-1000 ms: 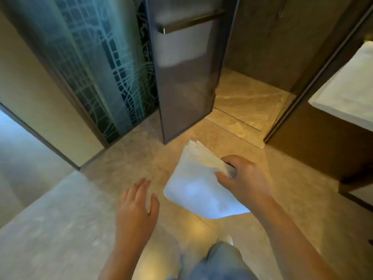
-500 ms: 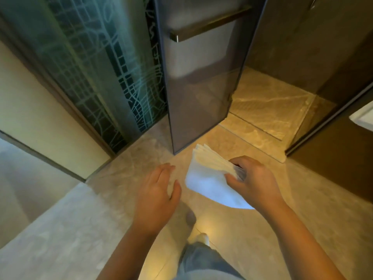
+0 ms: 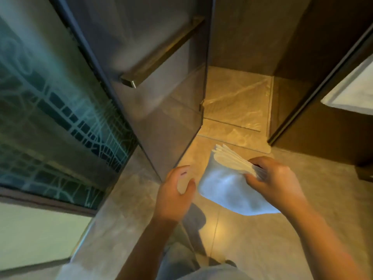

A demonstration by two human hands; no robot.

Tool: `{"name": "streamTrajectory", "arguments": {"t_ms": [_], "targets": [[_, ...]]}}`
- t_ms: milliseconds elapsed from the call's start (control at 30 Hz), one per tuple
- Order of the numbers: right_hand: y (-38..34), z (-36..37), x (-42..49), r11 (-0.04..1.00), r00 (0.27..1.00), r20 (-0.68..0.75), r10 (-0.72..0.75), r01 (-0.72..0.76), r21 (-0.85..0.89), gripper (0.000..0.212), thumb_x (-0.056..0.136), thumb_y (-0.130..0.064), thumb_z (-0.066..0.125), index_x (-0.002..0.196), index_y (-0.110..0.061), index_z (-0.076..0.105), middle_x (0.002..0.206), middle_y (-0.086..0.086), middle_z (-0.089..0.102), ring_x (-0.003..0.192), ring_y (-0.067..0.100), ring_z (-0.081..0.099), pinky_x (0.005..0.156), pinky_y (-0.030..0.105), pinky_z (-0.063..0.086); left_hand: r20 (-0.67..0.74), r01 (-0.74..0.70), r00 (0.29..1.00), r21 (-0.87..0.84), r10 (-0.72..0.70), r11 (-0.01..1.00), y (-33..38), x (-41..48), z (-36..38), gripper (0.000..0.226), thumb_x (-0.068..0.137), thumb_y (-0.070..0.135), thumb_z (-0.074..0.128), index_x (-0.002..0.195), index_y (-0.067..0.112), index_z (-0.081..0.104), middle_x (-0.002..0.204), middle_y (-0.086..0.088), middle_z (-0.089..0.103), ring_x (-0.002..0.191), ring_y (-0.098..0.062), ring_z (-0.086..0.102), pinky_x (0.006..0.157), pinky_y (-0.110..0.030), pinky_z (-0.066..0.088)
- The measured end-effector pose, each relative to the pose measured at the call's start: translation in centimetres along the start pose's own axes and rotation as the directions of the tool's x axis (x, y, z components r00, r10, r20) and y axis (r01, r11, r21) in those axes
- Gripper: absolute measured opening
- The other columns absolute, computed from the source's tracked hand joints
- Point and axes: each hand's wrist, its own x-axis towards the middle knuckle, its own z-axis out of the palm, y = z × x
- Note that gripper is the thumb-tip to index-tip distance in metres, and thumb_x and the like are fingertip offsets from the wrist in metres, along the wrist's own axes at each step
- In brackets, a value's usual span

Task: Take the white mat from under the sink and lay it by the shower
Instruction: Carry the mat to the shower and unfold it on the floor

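Note:
The folded white mat point(image 3: 226, 186) hangs in the air above the stone floor, just in front of the shower threshold point(image 3: 232, 136). My right hand point(image 3: 274, 178) grips its right edge, fingers pinched over the stacked folds. My left hand point(image 3: 177, 195) floats a little left of the mat with fingers spread and curved, close to the cloth but not touching it. The shower floor point(image 3: 236, 98) lies straight ahead beyond the open glass door point(image 3: 161, 93).
The tinted shower door with a metal bar handle point(image 3: 161, 55) swings out toward me on the left. A patterned frosted glass panel point(image 3: 50, 118) fills the far left. Dark wall and a white counter edge point(image 3: 351, 93) stand at the right. My leg point(image 3: 201, 271) shows below.
I have stepped closer to the shower opening. My left hand rose and moved right toward the mat. The right hand keeps its grip on the mat.

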Motion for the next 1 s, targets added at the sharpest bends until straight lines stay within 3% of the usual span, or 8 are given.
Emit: {"name": "streamTrajectory", "arguments": {"t_ms": [133, 300, 433, 533, 667, 833, 933, 1000], "targets": [[-2.2, 0.4, 2.7, 0.989, 0.985, -0.099, 0.144, -0.145, 0.003, 0.026, 0.073, -0.020, 0.072, 0.097, -0.018, 0.066, 0.100, 0.004, 0.069, 0.088, 0.028, 0.062, 0.064, 0.028, 0.040, 0.161, -0.113, 0.981, 0.010, 0.110, 0.994, -0.3, 7.0, -2.1, 0.028, 0.085, 0.012, 0.058, 0.112, 0.018, 0.058, 0.114, 0.004, 0.060, 0.107, -0.005, 0.055, 0.087, -0.015, 0.035], [-3.5, -0.1, 5.1, 0.964, 0.948, -0.176, 0.264, -0.263, 0.025, 0.026, 0.075, -0.020, 0.069, 0.100, -0.019, 0.064, 0.102, 0.001, 0.068, 0.088, 0.024, 0.061, 0.069, 0.033, 0.047, 0.237, -0.194, 0.952, -0.019, 0.193, 0.981, 0.2, 14.2, -1.2, 0.025, 0.084, 0.008, 0.057, 0.109, 0.014, 0.059, 0.111, -0.001, 0.062, 0.097, -0.005, 0.058, 0.081, -0.015, 0.037], [-2.8, -0.9, 6.9, 0.945, 0.920, -0.219, 0.326, -0.324, 0.047, 0.026, 0.076, -0.019, 0.068, 0.102, -0.018, 0.063, 0.101, 0.003, 0.068, 0.088, 0.024, 0.061, 0.072, 0.037, 0.050, 0.280, -0.187, 0.938, -0.095, 0.207, 0.978, 0.5, 17.1, 1.0, 0.026, 0.085, 0.008, 0.056, 0.102, 0.027, 0.056, 0.109, 0.001, 0.062, 0.096, -0.004, 0.059, 0.082, -0.024, 0.042], [-1.6, -1.2, 8.7, 0.945, 0.918, -0.230, 0.324, -0.324, 0.041, 0.026, 0.076, -0.019, 0.068, 0.101, -0.017, 0.064, 0.098, 0.004, 0.068, 0.086, 0.024, 0.061, 0.070, 0.035, 0.048, 0.309, -0.174, 0.928, -0.130, 0.206, 0.976, 0.7, 18.5, 2.9, 0.022, 0.084, 0.018, 0.055, 0.102, 0.029, 0.056, 0.108, 0.005, 0.061, 0.098, -0.003, 0.059, 0.083, -0.027, 0.046], [1.3, -1.7, 12.0, 0.950, 0.921, -0.232, 0.312, -0.305, 0.063, 0.024, 0.076, -0.020, 0.067, 0.099, -0.017, 0.064, 0.096, 0.003, 0.068, 0.083, 0.021, 0.060, 0.068, 0.036, 0.050, 0.321, -0.194, 0.922, -0.098, 0.215, 0.976, 1.6, 21.1, 5.9, 0.028, 0.085, 0.011, 0.056, 0.100, 0.034, 0.054, 0.107, 0.009, 0.060, 0.096, 0.011, 0.055, 0.078, -0.006, 0.040], [7.0, -3.1, 17.0, 0.967, 0.948, -0.197, 0.250, -0.235, 0.094, 0.024, 0.075, -0.018, 0.068, 0.099, -0.017, 0.065, 0.096, 0.004, 0.069, 0.083, 0.022, 0.060, 0.067, 0.030, 0.045, 0.195, -0.126, 0.971, -0.073, 0.138, 0.989, 3.7, 23.7, 11.0, 0.024, 0.078, 0.025, 0.052, 0.098, 0.037, 0.055, 0.101, 0.013, 0.061, 0.099, -0.007, 0.060, 0.084, -0.026, 0.044], [10.3, -3.6, 19.8, 0.976, 0.966, -0.166, 0.201, -0.184, 0.113, 0.022, 0.073, -0.014, 0.068, 0.095, -0.017, 0.066, 0.093, 0.005, 0.069, 0.082, 0.024, 0.061, 0.066, 0.033, 0.046, 0.157, -0.103, 0.982, -0.006, 0.103, 0.995, 5.1, 25.2, 14.3, 0.035, 0.074, 0.027, 0.048, 0.106, 0.020, 0.060, 0.107, 0.001, 0.064, 0.100, -0.013, 0.060, 0.089, -0.033, 0.048], [12.5, -3.6, 21.5, 0.982, 0.975, -0.149, 0.167, -0.150, 0.117, 0.022, 0.072, -0.011, 0.068, 0.093, -0.018, 0.066, 0.091, 0.004, 0.069, 0.081, 0.025, 0.061, 0.063, 0.030, 0.044, 0.154, -0.129, 0.980, 0.017, 0.125, 0.992, 5.7, 26.3, 16.5, 0.039, 0.077, 0.027, 0.047, 0.111, 0.012, 0.058, 0.112, -0.005, 0.062, 0.102, -0.014, 0.059, 0.088, -0.030, 0.045]]}}
